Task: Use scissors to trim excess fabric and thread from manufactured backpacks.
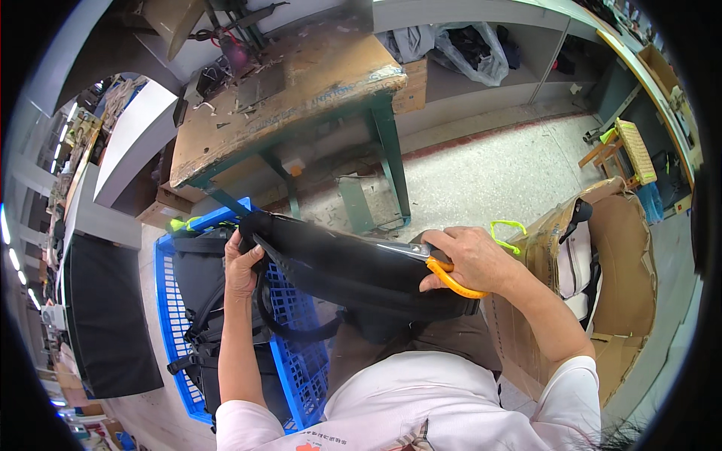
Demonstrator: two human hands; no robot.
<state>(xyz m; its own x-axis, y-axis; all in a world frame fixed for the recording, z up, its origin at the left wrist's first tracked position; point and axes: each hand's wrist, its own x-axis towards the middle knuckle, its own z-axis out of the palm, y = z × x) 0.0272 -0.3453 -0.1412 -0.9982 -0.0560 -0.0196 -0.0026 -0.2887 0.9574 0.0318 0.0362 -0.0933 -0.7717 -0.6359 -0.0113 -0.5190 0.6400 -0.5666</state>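
Note:
A black bag (353, 259) lies across my lap, its long side running from left to right. At its left end my left hand (242, 263) is closed on the bag, near a dark rolled edge. A black strap loop (301, 331) hangs below that end. My right hand (466, 259) grips scissors (455, 279) with orange handles at the right end of the bag. The metal blades point left along the bag's upper edge; whether they are parted I cannot tell.
A blue plastic basket (289, 376) with black bags stands at my left. On my right is an open cardboard box (620, 301) holding a pale bag. Ahead stands a worn wooden worktable (301, 83) on green legs, and a small stool (635, 154) sits far right.

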